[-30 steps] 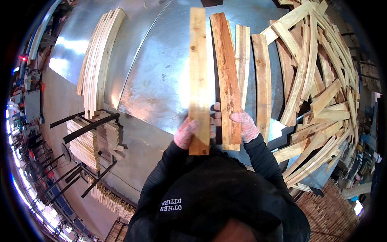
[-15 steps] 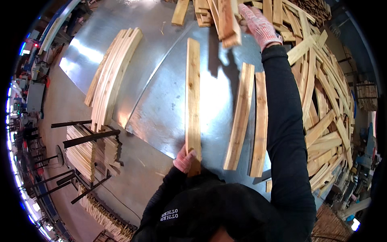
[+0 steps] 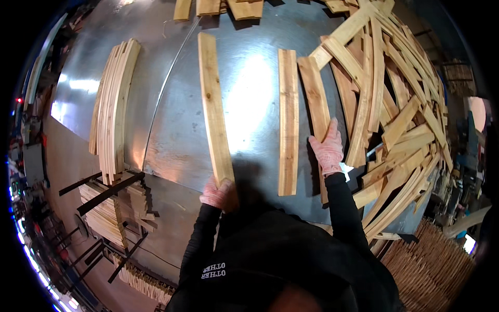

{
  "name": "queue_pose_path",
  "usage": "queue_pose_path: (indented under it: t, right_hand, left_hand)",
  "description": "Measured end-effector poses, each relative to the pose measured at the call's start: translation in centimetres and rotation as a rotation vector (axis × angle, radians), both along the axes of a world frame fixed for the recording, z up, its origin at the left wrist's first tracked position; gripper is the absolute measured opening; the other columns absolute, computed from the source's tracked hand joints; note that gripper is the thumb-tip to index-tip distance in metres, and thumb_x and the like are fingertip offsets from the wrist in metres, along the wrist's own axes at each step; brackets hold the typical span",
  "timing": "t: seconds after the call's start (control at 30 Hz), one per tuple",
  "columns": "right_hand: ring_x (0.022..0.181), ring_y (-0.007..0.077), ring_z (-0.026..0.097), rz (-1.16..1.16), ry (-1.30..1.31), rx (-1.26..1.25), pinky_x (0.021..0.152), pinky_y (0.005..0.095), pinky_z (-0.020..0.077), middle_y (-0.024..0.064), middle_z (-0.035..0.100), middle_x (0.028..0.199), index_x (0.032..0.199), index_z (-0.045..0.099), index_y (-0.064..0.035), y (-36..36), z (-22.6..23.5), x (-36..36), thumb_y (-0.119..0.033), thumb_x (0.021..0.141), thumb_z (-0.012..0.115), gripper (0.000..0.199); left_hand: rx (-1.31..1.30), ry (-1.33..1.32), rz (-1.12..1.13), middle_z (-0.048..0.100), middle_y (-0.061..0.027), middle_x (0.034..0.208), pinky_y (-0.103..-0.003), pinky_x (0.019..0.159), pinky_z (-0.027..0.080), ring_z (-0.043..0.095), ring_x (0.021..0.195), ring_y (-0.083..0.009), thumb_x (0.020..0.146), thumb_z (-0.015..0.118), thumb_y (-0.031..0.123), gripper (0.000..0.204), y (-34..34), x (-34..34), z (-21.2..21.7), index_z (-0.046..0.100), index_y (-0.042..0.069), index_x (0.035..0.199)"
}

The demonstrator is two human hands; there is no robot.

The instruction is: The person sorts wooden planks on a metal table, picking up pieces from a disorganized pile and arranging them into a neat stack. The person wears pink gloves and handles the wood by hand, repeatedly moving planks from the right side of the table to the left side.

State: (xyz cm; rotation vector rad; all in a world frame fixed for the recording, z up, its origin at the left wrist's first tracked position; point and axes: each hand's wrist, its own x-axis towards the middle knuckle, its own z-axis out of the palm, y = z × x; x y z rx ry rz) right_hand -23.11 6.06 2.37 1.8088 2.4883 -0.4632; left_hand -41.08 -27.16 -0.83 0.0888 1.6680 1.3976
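Left hand [image 3: 219,193], gloved, is closed around the near end of a long wooden board [image 3: 214,106]; your board lies flat on the metal tabletop [image 3: 171,140], its long axis running away from you and leaning slightly left at the far end. Right hand [image 3: 327,148], also gloved, rests palm down with fingers spread on a darker board [image 3: 315,96], pressing rather than gripping it. A third board [image 3: 287,122] lies between the two, parallel and apart from both. Your right hand and sleeve hide the darker board's near end. Loose boards [image 3: 395,104] are heaped on the right, and a curved stack [image 3: 112,109] stands at left.
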Motion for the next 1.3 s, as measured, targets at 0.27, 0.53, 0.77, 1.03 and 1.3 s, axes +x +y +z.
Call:
queue_pose_path:
  t: [0.27, 0.53, 0.77, 1.03, 1.3]
  right_hand:
    - [0.106, 0.029, 0.06, 0.791, 0.176, 0.481, 0.092, 0.0427, 0.05, 0.0099, 0.06, 0.118, 0.145, 0.044, -0.0139, 3.1, 8.2, -4.0, -0.026, 0.077, 0.073, 0.075]
    - [0.114, 0.0297, 0.059, 1.126, 0.761, 0.701, 0.103, 0.0435, 0.0455, 0.0095, 0.061, 0.124, 0.128, 0.06, -0.0099, -0.8, 14.9, -16.0, -0.024, 0.081, 0.074, 0.052]
    - [0.142, 0.0468, 0.029, 0.146, 0.126, -0.114, 0.117, 0.0495, 0.0271, 0.032, 0.026, 0.154, 0.155, 0.019, -0.0026, -6.8, -0.2, -8.0, -0.052, 0.081, 0.071, 0.103]
    - [0.137, 0.0402, 0.038, 0.157, 0.328, -0.075, 0.112, 0.0475, 0.035, 0.0239, 0.042, 0.147, 0.148, 0.037, -0.0059, -8.5, -2.5, -9.2, -0.039, 0.083, 0.071, 0.081]
    - [0.139, 0.0465, 0.033, 0.374, -0.026, -0.25, 0.114, 0.0465, 0.0322, 0.0305, 0.022, 0.157, 0.156, 0.019, -0.007, -19.6, 1.5, -25.5, -0.051, 0.074, 0.072, 0.107]
  left_hand:
    - [-0.366, 1.112, -0.026, 0.061, -0.0198, 0.123, -0.042, 0.091, 0.051, 0.064, 0.105, -0.034, 0.076, 0.081, 0.027, 0.071, -1.2, -1.2, 3.0, 0.051, 0.0, 0.134]
    - [-0.499, 0.942, -0.518, 0.065, -0.0178, 0.114, -0.044, 0.092, 0.048, 0.062, 0.107, -0.0368, 0.079, 0.071, 0.052, 0.068, 7.5, -10.6, 17.6, 0.057, 0.005, 0.125]
    - [-0.988, 0.986, -0.06, 0.064, -0.0203, 0.122, -0.043, 0.095, 0.049, 0.062, 0.112, -0.0359, 0.085, 0.068, 0.051, 0.065, -5.4, -20.8, 11.7, 0.057, 0.006, 0.13]
    - [-1.206, 0.806, -0.223, 0.065, -0.0167, 0.119, -0.052, 0.091, 0.048, 0.061, 0.113, -0.0349, 0.087, 0.063, 0.047, 0.045, -7.9, -26.9, 3.8, 0.057, 0.011, 0.114]
    - [-1.006, 0.821, -0.09, 0.066, -0.0175, 0.116, -0.049, 0.094, 0.047, 0.061, 0.111, -0.0376, 0.083, 0.067, 0.047, 0.053, -6.6, -24.9, 6.3, 0.058, 0.014, 0.123]
